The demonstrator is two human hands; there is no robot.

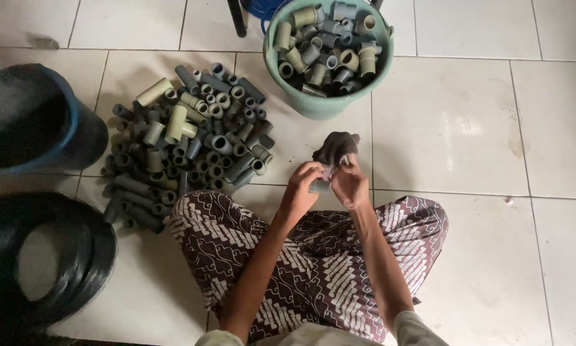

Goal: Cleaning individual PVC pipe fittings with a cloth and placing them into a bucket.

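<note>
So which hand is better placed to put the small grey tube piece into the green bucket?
Probably the right hand: it is nearer the green plastic bucket. It also holds the dark cloth; the left hand holds the tube piece.

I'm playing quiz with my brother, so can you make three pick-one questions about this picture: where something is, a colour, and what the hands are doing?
1. Where is the loose pile of pipe pieces?
A. inside the blue tub
B. on the floor tiles at the picture's left
C. on the person's lap

2. What colour is the bucket full of pipe pieces?
A. red
B. pale green
C. yellow

3. What are the hands doing?
A. resting empty
B. holding a dark cloth and a grey pipe piece
C. lifting the bucket

Answers: 1 B, the pile lies on the tiles. 2 B, its wall is pale green. 3 B, left hand and right hand grip the grey pipe piece under the dark cloth.
</note>
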